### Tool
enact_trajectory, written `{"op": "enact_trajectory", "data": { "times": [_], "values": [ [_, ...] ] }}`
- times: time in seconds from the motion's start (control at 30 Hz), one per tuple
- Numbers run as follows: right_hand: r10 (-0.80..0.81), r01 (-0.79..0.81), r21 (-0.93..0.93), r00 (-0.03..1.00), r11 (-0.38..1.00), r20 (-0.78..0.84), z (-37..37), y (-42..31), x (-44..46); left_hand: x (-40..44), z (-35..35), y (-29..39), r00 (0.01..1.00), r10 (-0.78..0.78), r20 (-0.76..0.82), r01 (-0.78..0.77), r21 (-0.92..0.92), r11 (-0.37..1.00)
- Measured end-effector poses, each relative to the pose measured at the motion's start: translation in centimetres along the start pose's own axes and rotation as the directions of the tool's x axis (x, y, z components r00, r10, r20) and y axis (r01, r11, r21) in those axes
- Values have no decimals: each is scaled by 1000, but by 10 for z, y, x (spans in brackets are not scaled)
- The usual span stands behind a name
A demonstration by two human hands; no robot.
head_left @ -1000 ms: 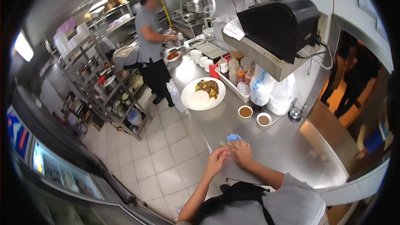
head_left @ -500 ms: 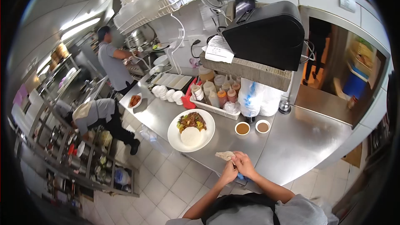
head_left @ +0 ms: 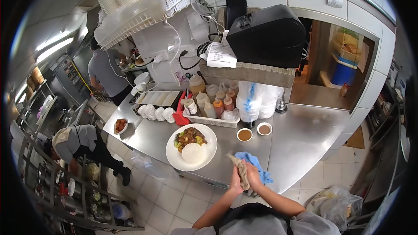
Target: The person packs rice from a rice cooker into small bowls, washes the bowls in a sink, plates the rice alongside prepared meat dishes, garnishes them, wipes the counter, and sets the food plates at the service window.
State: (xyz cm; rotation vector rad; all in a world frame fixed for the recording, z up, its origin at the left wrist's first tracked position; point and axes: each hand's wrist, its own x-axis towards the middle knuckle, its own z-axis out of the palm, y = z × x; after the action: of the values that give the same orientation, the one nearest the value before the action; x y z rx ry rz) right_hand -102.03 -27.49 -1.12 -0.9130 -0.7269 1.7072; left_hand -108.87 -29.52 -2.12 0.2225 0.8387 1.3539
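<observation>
Head view: holds a beige cloth [head_left: 242,174] low in the centre of the frame, at the near edge of the steel counter [head_left: 300,137]. Presses it between left hand [head_left: 235,184] and right hand [head_left: 253,177], palms turned inward, fingers drawn close. Cannot tell from here how far the fingertips wrap beneath. Runs lengthwise from upper left to lower right, steeply, with the free end poking out beyond the fingers, away from the body. Leaves practically no gap to either palm.

Just beside the right hand, on its outer side, shows a crumpled blue cloth [head_left: 264,173] on the counter. Sits clearly nearer to the right hand than to the left; cannot tell whether it touches the fingers.

Farther out, to the upper left of the hands, bears rice [head_left: 193,153] and a meat-and-vegetable dish [head_left: 190,137] on a white plate [head_left: 211,151]. Straight beyond the hands, shows two sauce cups [head_left: 244,135] [head_left: 264,129] side by side, apart from both cloths. Behind these, holds squeeze bottles [head_left: 218,108] in a white basket [head_left: 214,122], under a ledge [head_left: 248,76] with a black machine [head_left: 267,37] on top. Toward the left of the frame, shows a person bent over [head_left: 82,142] beside shelving.
</observation>
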Motion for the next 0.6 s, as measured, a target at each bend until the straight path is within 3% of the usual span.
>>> {"op": "enact_trajectory", "data": {
  "times": [0.07,0.1,0.17,0.2,0.27,0.33,0.37,0.4,0.47,0.6],
  "values": [
    [-15,21,-239,1000,971,25,-30,37,20,13,-16,-17,1000,4,-13,-5,-59,998],
    [-25,69,-498,995,865,95,-30,23,20,3,-7,-12,986,-36,-163,19,-104,994],
    [33,184,-865,974,466,225,-16,-27,0,24,-35,-22,959,246,-144,-222,165,961],
    [-91,353,-872,935,339,343,-13,-47,-2,29,-46,-29,920,373,-119,-327,288,900],
    [-245,614,-788,769,29,590,-18,-75,-6,2,-22,2,932,363,14,-318,514,796],
    [-146,635,-755,742,-161,655,-52,-54,19,-13,-32,13,934,332,135,-347,570,745],
    [-89,651,-718,722,-248,686,-64,-40,28,-20,-40,18,941,327,83,-307,615,726],
    [-114,673,-701,697,-235,708,-68,-32,30,-27,-49,24,946,322,34,-263,659,705],
    [-176,711,-673,649,-206,740,-68,-19,31,-45,-67,37,933,311,-180,-153,585,796],
    [-272,658,-738,691,-150,670,-46,-7,22,-61,-122,61,810,482,-334,-331,418,846]
  ]
}}
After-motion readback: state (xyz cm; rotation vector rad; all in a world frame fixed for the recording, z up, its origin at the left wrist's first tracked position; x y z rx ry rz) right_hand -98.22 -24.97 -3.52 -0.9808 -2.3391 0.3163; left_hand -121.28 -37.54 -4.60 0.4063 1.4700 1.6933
